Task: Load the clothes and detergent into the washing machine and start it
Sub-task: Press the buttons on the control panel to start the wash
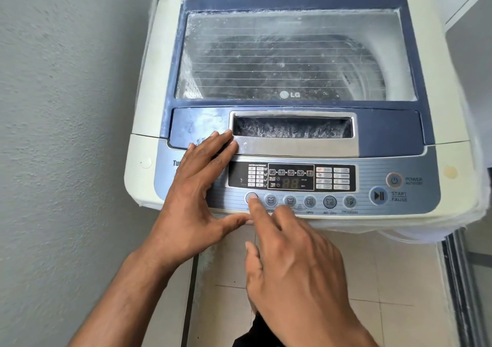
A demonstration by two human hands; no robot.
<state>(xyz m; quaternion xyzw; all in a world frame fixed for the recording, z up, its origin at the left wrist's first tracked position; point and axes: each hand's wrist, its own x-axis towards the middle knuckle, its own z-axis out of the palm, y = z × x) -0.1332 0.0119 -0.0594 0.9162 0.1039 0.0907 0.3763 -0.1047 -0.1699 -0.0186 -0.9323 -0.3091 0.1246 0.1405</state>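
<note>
The washing machine [292,107], a cream top-loader with a blue top, is seen from above and fills the upper part of the view. Its lid [292,53] is closed, and a dark drum is dimly visible through the cloudy, streaked window; what lies inside cannot be made out. A recessed handle [292,129] is set in the front edge of the lid. Below it the control panel [292,184] is laid out with a dark display [291,177], a row of round buttons [310,201], and at the right a power button [394,180] and a start/pause button [378,195].

The leftmost round button [251,197] is touched by the extended forefinger of the right hand [298,266]; the other fingers are loosely curled and nothing is held, so the grip is empty. The left hand [197,200] is laid flat on the left part of the panel, fingers straight and reaching to the corner of the handle, thumb stretched along the machine's front edge; its grip is wide and holds nothing.

A grey textured wall [66,107] stands to the left of the machine. A pale tiled floor [386,293] is seen below it, and a metal door track [460,280] runs along the right.
</note>
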